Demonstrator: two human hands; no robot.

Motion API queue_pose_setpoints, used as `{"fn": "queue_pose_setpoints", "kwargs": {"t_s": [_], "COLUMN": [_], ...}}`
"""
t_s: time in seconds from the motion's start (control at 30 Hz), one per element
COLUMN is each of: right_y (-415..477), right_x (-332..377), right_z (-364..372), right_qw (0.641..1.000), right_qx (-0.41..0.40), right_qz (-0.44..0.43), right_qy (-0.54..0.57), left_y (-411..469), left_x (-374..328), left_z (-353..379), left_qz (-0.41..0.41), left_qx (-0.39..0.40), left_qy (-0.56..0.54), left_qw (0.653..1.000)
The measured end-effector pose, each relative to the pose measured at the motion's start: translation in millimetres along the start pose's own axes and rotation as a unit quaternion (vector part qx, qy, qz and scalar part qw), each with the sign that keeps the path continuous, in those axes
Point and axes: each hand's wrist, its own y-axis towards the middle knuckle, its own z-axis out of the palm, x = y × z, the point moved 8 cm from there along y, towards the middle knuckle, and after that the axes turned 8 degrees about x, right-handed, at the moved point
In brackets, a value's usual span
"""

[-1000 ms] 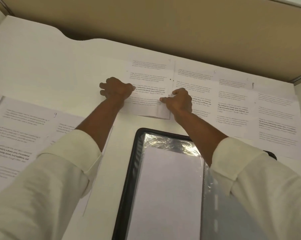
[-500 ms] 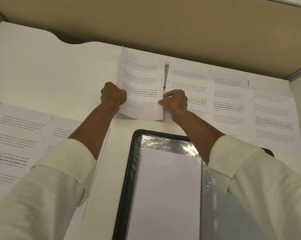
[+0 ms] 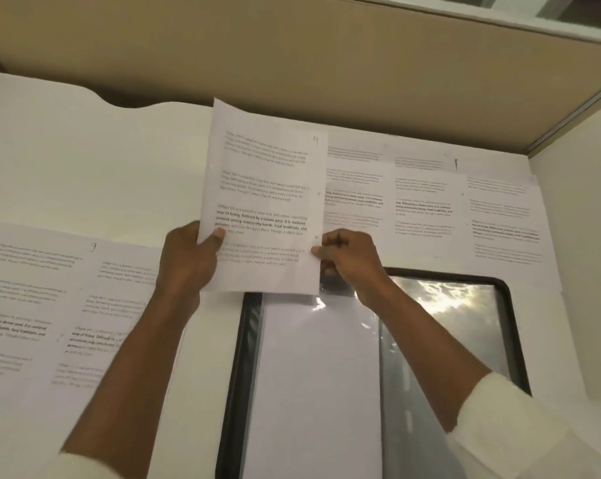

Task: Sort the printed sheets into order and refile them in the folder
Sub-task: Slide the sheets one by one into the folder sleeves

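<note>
One sheet [image 3: 264, 188], pinched, left hand [image 3: 188, 262], right hand [image 3: 352, 257]

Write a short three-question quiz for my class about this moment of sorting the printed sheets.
1. True or false: the raised sheet lies flat on the desk.
2. Which hands hold it? A) left only B) right only C) both
3. Fill in: the sheet lying at the far left bears the handwritten number ___.
Key: 1 false. 2 C: left hand and right hand both pinch its side edges. 3: 9.
</note>
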Motion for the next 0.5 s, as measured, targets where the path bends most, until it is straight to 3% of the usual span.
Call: {"fn": "queue_pose_setpoints", "kwargs": {"t_s": [0.33,0.5], "right_y": [-159.9,-217.3], "right_x": [-126.3,-169.6], "right_z": [-66.1,-91.5], "right_qw": [0.999,0.997], "right_qx": [-0.021,0.032], "right_qz": [0.033,0.065], "right_qy": [0.014,-0.009], "left_y": [-136.3,-179.5], "left_x": [89.4,108.9], "left_z": [78.3,121.1], "left_qz": [-0.07,-0.08], "left_qx": [0.124,0.176], "left_qy": [0.01,0.001], "left_qw": [0.99,0.981]}}
